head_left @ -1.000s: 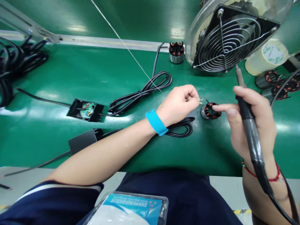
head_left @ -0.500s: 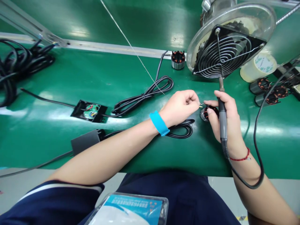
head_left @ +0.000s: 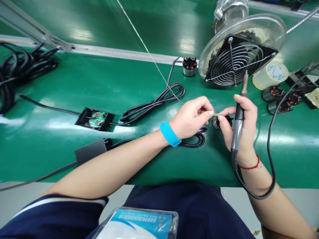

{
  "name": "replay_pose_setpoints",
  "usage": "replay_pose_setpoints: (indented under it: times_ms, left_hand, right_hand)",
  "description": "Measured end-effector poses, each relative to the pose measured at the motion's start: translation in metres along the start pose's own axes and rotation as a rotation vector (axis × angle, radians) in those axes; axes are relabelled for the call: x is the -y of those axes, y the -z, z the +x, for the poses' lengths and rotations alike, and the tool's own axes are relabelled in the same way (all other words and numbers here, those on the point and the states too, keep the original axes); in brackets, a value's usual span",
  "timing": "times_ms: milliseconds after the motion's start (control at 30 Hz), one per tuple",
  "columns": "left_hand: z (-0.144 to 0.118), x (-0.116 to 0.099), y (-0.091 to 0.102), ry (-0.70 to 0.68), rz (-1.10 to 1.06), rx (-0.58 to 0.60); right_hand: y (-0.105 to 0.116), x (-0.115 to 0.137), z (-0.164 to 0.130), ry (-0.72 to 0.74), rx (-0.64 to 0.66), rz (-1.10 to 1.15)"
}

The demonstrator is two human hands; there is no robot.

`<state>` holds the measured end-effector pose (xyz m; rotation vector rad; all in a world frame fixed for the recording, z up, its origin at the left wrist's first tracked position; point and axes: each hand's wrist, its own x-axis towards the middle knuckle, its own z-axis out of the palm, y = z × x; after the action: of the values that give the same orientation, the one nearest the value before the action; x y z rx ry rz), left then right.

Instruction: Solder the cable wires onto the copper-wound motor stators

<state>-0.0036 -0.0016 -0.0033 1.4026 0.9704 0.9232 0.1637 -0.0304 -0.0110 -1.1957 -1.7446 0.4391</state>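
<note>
left hand (head_left: 193, 117): thumb and forefinger pinched the thin wire lead (head_left: 216, 114).
right hand (head_left: 240, 122): fingertips steadied the stator (head_left: 221, 121), soldering iron (head_left: 238, 124) gripped upright.
handling: lead looked light, floppy, fragile; best pinched near its tip.

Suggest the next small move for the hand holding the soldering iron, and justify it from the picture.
Probably tilt the soldering iron down: its tip points up toward the fan guard, away from the yellow wire end that the left hand and right hand pinch beside the small stator.
</note>
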Motion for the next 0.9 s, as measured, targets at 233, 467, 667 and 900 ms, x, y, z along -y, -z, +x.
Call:
replay_pose_setpoints:
  times_ms: [233, 467, 667, 900]
  left_hand:
    - [-0.004, -0.002, 0.001, -0.307, 0.428, -0.015]
    - [-0.002, -0.001, -0.001, -0.166, 0.359, -0.09]
    - [0.003, 0.006, 0.002, -0.117, 0.288, -0.088]
    - [0.006, 0.006, 0.006, -0.058, 0.325, 0.006]
  right_hand:
    - [-0.002, -0.003, -0.001, -0.049, 0.001, 0.131]
    - [-0.009, -0.002, -0.004, -0.211, 0.009, 0.189]
    - [-0.007, -0.002, -0.004, -0.165, 0.049, 0.103]
    - [0.001, -0.01, -0.004, -0.077, 0.175, -0.009]
